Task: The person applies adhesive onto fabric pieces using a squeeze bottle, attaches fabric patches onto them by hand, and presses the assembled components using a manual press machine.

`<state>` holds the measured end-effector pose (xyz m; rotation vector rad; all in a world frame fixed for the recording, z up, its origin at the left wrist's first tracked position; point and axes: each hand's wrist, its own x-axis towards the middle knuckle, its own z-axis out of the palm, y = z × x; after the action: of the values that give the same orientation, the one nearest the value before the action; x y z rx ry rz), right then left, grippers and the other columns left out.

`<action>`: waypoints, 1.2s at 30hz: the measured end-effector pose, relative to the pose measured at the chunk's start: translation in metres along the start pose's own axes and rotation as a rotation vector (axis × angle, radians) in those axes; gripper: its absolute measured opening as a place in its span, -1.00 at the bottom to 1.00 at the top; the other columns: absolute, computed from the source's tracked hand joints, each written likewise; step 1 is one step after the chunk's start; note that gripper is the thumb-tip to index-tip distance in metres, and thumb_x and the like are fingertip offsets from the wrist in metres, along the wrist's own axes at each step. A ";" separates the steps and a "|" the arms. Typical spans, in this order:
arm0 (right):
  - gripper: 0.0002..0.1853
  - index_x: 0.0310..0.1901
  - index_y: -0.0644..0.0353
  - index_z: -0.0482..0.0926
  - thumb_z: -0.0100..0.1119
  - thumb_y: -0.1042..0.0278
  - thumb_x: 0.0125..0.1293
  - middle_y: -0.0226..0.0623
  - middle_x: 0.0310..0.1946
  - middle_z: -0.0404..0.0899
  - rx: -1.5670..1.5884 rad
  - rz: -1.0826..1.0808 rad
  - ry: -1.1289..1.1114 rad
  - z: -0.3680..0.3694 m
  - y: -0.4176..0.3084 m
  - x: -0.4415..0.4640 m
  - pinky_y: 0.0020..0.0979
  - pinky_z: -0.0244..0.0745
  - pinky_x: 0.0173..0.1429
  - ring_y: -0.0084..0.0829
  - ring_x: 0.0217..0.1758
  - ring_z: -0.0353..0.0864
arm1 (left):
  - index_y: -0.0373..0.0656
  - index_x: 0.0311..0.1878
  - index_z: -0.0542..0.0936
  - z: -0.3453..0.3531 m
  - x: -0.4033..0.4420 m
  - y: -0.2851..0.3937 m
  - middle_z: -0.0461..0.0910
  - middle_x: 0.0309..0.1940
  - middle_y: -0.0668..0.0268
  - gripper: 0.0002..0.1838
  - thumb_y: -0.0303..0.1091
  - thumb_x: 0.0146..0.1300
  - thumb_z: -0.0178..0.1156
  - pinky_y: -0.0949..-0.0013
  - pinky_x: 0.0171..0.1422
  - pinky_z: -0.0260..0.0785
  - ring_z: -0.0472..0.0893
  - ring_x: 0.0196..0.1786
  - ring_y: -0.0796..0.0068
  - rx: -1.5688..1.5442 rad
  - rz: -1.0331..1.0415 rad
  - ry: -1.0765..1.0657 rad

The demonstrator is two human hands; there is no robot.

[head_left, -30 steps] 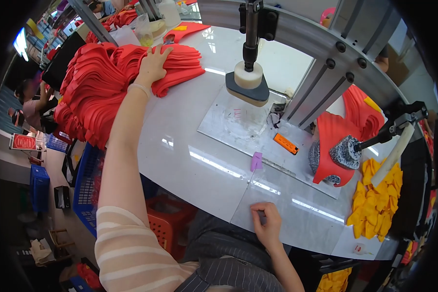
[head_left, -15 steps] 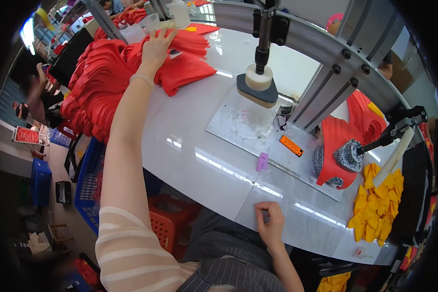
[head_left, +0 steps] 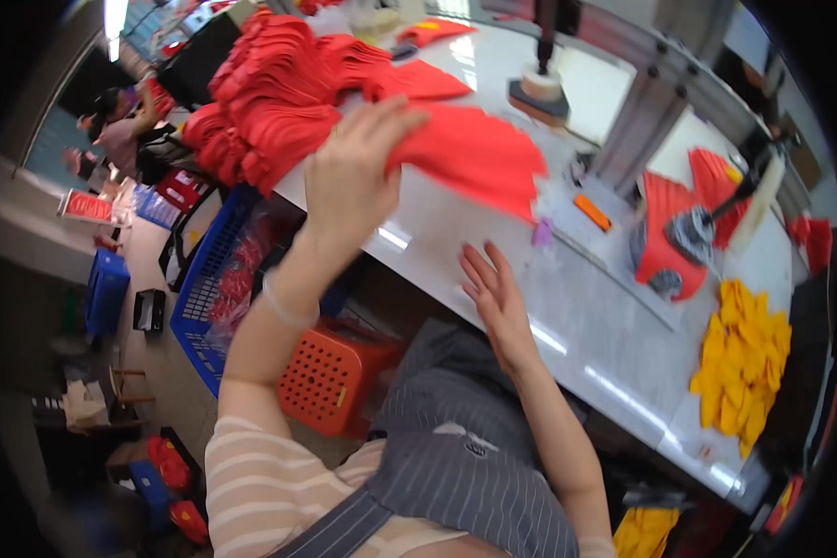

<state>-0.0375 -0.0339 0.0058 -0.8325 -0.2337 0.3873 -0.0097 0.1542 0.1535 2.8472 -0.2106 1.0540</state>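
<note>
My left hand point(head_left: 358, 177), blurred by motion, grips a flat red fabric piece point(head_left: 479, 158) by its left end. The piece stretches right over the white table; whether it is one layer or several I cannot tell. Behind the hand lies a thick pile of red fabric pieces point(head_left: 279, 79). Nothing is in my right hand point(head_left: 500, 302), raised by the table's front edge with fingers apart. Near the red piece's right tip lie a purple scrap point(head_left: 542, 232) and an orange cutter point(head_left: 592, 212).
A press with a dark pad point(head_left: 539, 98) stands at the back. On the right, a red piece point(head_left: 665, 219) wraps a speckled form point(head_left: 690, 234). Yellow fabric pieces point(head_left: 744, 358) are heaped at the right end. Below are an orange stool point(head_left: 330, 386) and a blue basket point(head_left: 200, 321).
My left hand has drawn back from the pile towards me, bringing a red fabric piece over the table. My right hand has risen and its fingers have spread. The view has shifted.
</note>
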 end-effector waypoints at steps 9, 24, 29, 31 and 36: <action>-0.54 0.10 0.23 0.42 0.28 0.40 0.15 -0.33 -0.01 0.51 0.238 0.057 0.539 -0.055 -0.031 -0.080 -0.35 0.38 0.20 -0.44 0.09 0.49 | -0.20 0.01 0.57 0.006 -0.151 0.090 0.48 0.18 0.03 -0.44 -0.25 -0.12 0.46 0.24 0.09 0.49 0.43 0.28 0.05 -0.765 0.178 -0.327; -0.53 0.31 0.30 0.24 -0.08 0.27 0.45 -0.04 0.30 0.24 -0.909 -0.125 0.928 -0.128 -0.070 -0.186 -0.28 0.05 0.43 -0.14 0.37 0.22 | -0.10 0.45 0.08 0.124 -0.144 0.207 -0.27 0.48 -0.15 0.09 -0.11 -0.13 0.50 -0.25 0.49 -0.31 -0.30 0.50 -0.30 -0.975 0.302 -0.708; -0.35 0.36 0.31 0.15 0.08 0.15 0.35 -0.04 0.34 0.19 -1.267 -0.233 0.860 -0.125 -0.071 -0.186 -0.19 0.02 0.45 -0.05 0.41 0.14 | -0.18 0.44 0.08 0.122 -0.133 0.198 -0.22 0.49 -0.11 0.01 -0.19 -0.05 0.42 -0.11 0.52 -0.33 -0.24 0.53 -0.14 -1.141 0.138 -0.786; -0.23 0.38 0.31 0.09 0.16 0.07 0.29 -0.03 0.36 0.17 -1.085 -0.152 0.890 -0.114 -0.071 -0.186 -0.18 0.01 0.44 -0.05 0.40 0.15 | -0.31 0.46 -0.03 0.122 -0.135 0.193 -0.20 0.50 -0.09 0.01 -0.23 0.02 0.33 0.00 0.55 -0.39 -0.20 0.55 -0.02 -1.238 -0.124 -0.732; -0.08 0.41 0.32 0.03 0.27 -0.03 0.18 -0.02 0.36 0.16 -1.060 -0.065 0.956 -0.110 -0.054 -0.196 -0.15 0.02 0.42 -0.02 0.36 0.17 | -0.40 0.44 -0.35 0.127 -0.146 0.206 -0.36 0.46 -0.25 0.33 -0.06 -0.11 0.44 -0.04 0.54 -0.48 -0.33 0.53 -0.18 -1.080 -0.008 -0.905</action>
<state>-0.1635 -0.2234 -0.0352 -1.9404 0.4829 -0.2764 -0.0719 -0.0529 -0.0288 2.0350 -0.5908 -0.3904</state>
